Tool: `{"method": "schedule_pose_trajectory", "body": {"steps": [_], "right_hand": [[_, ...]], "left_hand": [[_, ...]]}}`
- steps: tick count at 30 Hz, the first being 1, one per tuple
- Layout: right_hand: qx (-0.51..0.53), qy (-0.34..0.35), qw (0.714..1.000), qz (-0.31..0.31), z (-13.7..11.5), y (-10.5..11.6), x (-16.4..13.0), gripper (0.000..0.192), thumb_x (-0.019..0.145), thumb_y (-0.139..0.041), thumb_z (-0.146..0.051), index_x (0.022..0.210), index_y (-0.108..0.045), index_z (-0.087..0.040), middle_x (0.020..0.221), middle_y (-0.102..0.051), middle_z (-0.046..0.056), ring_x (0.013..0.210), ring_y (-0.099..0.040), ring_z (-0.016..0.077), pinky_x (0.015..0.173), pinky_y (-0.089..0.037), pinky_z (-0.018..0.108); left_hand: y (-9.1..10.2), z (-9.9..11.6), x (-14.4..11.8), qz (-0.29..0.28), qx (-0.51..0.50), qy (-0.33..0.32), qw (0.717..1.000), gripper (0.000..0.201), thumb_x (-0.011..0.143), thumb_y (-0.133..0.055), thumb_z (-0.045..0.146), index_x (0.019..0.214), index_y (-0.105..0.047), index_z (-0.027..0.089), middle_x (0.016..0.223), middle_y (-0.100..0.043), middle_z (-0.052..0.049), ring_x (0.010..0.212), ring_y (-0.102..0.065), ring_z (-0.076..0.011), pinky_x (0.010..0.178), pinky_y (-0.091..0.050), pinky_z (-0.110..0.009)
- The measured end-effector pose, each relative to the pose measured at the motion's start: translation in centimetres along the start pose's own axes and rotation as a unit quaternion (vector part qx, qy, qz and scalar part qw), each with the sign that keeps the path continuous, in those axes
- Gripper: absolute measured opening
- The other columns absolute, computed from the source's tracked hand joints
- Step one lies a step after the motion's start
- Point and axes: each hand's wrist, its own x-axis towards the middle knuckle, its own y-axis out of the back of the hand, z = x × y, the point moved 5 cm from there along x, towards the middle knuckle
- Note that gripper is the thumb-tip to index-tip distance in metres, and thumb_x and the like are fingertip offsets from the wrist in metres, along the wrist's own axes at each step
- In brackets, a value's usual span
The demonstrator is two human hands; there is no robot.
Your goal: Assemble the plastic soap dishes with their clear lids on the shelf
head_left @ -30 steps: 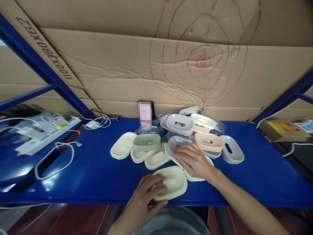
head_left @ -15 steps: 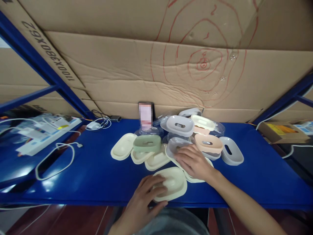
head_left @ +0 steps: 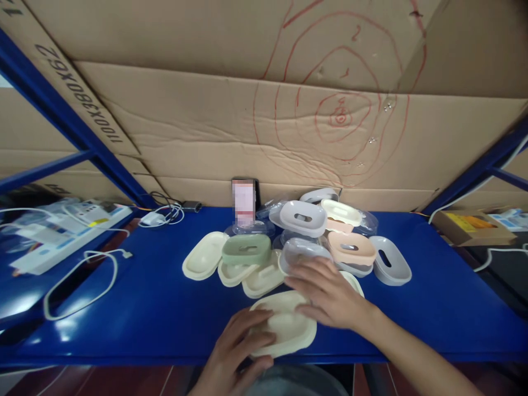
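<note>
A cream oval dish (head_left: 291, 327) with a shallow hollow lies at the table's near edge. My left hand (head_left: 245, 341) grips its left side, fingers over the rim and thumb at the near edge. Fingers stretched out, my right hand (head_left: 325, 289) is above the dish's far right edge; whether it touches is hard to tell. Just behind that hand is a translucent grey oval dish (head_left: 303, 248), partly covered by the fingers. A green slotted soap dish (head_left: 247, 248) rests on cream dishes to the left. Behind the right hand stands a peach slotted dish (head_left: 350, 247).
Grey slotted dishes (head_left: 303, 218) are heaped at the back, with another grey one (head_left: 391, 261) to the right. A phone (head_left: 245, 201) leans against the cardboard wall (head_left: 185, 110). Power strips (head_left: 61, 247) and a white cable (head_left: 115, 275) lie left; an open carton (head_left: 474, 226) sits right.
My right hand has moved from the grey dish toward me, over the cream dish's far edge. My left hand stays on the cream dish. The view has tilted slightly.
</note>
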Motion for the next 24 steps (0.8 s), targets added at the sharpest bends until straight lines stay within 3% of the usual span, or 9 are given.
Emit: {"method": "schedule_pose_trajectory", "body": {"steps": [5,8,10,12,14,16,18,20,24], "right_hand": [[0.059,0.070,0.991,-0.096,-3.4,-1.0,-0.8,0.061,0.104,-0.059,-0.065,0.140,-0.066,-0.016,0.139,-0.073,0.012,0.138,-0.061,0.0228,0.121,-0.047,0.040],[0.037,0.047,0.994,-0.092,-4.1,-0.8,-1.4,0.038,0.106,-0.064,-0.045,0.134,-0.071,-0.019,0.141,-0.072,0.011,0.135,-0.063,0.0212,0.122,-0.048,0.039],[0.011,0.039,0.997,-0.062,-4.2,0.0,-1.9,0.025,0.107,-0.061,-0.025,0.129,-0.073,-0.020,0.139,-0.074,0.008,0.134,-0.064,0.0206,0.121,-0.050,0.039],[0.003,0.035,0.999,-0.023,-3.7,1.6,-2.9,0.026,0.106,-0.058,-0.016,0.126,-0.074,-0.020,0.132,-0.078,0.007,0.133,-0.066,0.0212,0.118,-0.053,0.039],[-0.023,-0.001,1.000,0.017,-2.1,3.8,-4.5,0.026,0.107,-0.055,-0.018,0.125,-0.074,-0.021,0.122,-0.080,0.006,0.126,-0.071,0.0222,0.111,-0.057,0.039],[-0.099,-0.090,0.989,0.070,0.9,6.5,-7.2,0.026,0.108,-0.055,-0.023,0.126,-0.073,-0.023,0.117,-0.080,0.007,0.116,-0.075,0.0243,0.103,-0.059,0.041],[-0.209,-0.221,0.939,0.164,4.8,9.9,-11.0,0.030,0.102,-0.065,-0.022,0.131,-0.072,-0.023,0.122,-0.079,0.012,0.118,-0.075,0.0309,0.103,-0.058,0.049],[-0.280,-0.324,0.891,0.154,8.6,11.9,-15.2,0.031,0.101,-0.069,-0.024,0.132,-0.074,-0.024,0.128,-0.077,0.015,0.121,-0.074,0.0344,0.104,-0.055,0.050],[-0.265,-0.387,0.880,0.075,13.9,12.4,-21.9,0.024,0.104,-0.068,-0.038,0.119,-0.079,-0.026,0.120,-0.080,0.015,0.111,-0.078,0.0333,0.090,-0.058,0.046]], "left_hand": [[1.3,0.6,1.5,0.054,-0.035,-0.052,0.997,0.015,0.109,-0.061,0.032,0.116,-0.070,0.022,0.114,-0.078,-0.008,0.118,-0.073,-0.0208,0.121,-0.051,-0.041],[1.3,1.4,3.0,0.061,-0.052,-0.071,0.994,0.009,0.109,-0.061,0.023,0.114,-0.067,0.019,0.104,-0.076,-0.005,0.116,-0.072,-0.0158,0.128,-0.042,-0.037],[1.2,2.0,3.7,0.054,-0.047,-0.081,0.994,0.009,0.110,-0.058,0.023,0.113,-0.066,0.019,0.114,-0.074,-0.008,0.125,-0.068,-0.0158,0.131,-0.039,-0.038],[1.1,2.4,4.1,0.049,-0.020,-0.085,0.995,0.013,0.111,-0.056,0.024,0.118,-0.066,0.019,0.133,-0.067,-0.013,0.141,-0.059,-0.0196,0.132,-0.038,-0.043],[1.4,2.2,4.2,0.058,0.023,-0.070,0.996,0.020,0.110,-0.057,0.024,0.128,-0.064,0.019,0.151,-0.055,-0.016,0.154,-0.047,-0.0251,0.131,-0.040,-0.048],[2.0,1.2,4.0,0.075,0.073,-0.034,0.994,0.033,0.107,-0.061,0.020,0.139,-0.059,0.020,0.159,-0.047,-0.017,0.158,-0.041,-0.0289,0.128,-0.042,-0.050],[2.6,-0.5,3.5,0.077,0.130,0.014,0.988,0.044,0.104,-0.065,0.017,0.147,-0.055,0.022,0.161,-0.045,-0.018,0.157,-0.042,-0.0318,0.125,-0.045,-0.053],[3.1,-2.6,2.8,0.063,0.194,0.050,0.978,0.049,0.104,-0.065,0.020,0.151,-0.053,0.023,0.162,-0.045,-0.019,0.157,-0.042,-0.0364,0.124,-0.043,-0.060],[3.2,-6.3,1.0,0.006,0.282,0.110,0.953,0.049,0.108,-0.060,0.037,0.155,-0.053,0.026,0.173,-0.036,-0.021,0.160,-0.036,-0.0465,0.120,-0.039,-0.072]]}}
